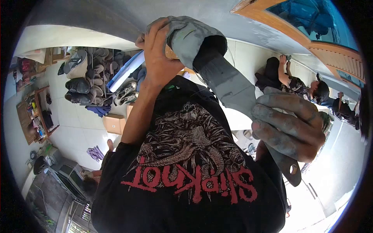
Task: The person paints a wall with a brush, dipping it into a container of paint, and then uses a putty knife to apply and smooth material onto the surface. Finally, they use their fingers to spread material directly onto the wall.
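My left hand (157, 58) is wrapped around a rounded, hollow container (186, 40) smeared with grey, its dark opening tilted to the right. Grey stains cover the fingers of my right hand (289, 126). They close on what looks like a putty knife (229, 83), with a wide flat grey blade and a hole in its handle end. The blade's far end reaches into the container's opening, so its tip is hidden. Below both hands is my black printed T-shirt (194, 151).
Shoes (79, 91) crowd a rack on the left, near a cardboard box (114, 123). A grey wall surface (202, 11) and a wood-framed window (272, 7) are at the top. Another person (293, 79) crouches at right, with someone else (344, 110) beyond. A purple cloth (94, 153) lies on the floor.
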Action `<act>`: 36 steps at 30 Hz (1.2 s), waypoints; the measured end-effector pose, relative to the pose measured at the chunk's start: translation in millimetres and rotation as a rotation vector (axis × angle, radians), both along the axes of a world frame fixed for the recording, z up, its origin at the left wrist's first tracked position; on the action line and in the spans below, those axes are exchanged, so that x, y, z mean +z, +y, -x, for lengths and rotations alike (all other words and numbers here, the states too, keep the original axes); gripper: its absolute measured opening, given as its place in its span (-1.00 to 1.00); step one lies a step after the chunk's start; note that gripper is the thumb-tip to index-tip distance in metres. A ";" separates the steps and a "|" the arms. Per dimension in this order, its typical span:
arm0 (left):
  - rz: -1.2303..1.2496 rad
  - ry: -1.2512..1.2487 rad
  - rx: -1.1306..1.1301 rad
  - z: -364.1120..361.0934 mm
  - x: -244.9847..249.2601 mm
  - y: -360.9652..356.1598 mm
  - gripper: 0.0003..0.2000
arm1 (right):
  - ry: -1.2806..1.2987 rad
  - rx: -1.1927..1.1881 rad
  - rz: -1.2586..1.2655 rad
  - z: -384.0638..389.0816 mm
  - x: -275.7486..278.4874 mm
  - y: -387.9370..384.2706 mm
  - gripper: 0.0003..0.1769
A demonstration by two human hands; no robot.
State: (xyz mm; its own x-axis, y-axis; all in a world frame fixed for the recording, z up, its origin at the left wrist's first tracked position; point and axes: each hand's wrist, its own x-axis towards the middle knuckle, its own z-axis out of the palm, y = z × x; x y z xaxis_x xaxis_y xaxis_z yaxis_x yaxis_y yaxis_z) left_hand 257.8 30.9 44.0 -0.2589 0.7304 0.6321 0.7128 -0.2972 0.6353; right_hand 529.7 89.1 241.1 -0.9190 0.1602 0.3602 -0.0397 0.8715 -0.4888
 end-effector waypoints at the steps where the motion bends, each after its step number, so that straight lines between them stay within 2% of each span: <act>1: -0.005 0.021 0.000 -0.7 0.6 1.0 -0.34 | -0.003 0.013 -0.016 -0.5 1.5 0.4 -0.54; 2: -0.004 0.021 -0.004 -2.2 1.5 1.7 -0.34 | 0.015 0.035 -0.059 -2.3 -0.4 2.7 -0.47; 11: -0.004 0.055 -0.017 -8.2 1.9 3.4 -0.38 | 0.058 -0.023 -0.045 -12.4 -0.5 -4.8 -0.53; 20: -0.025 0.117 -0.003 -8.1 3.4 6.5 -0.41 | 0.010 -0.071 0.007 -20.8 8.3 -10.6 -0.47; 36: -0.014 0.104 -0.016 -2.6 0.8 11.8 -0.43 | 0.075 -0.024 -0.029 -13.9 5.3 2.1 -0.50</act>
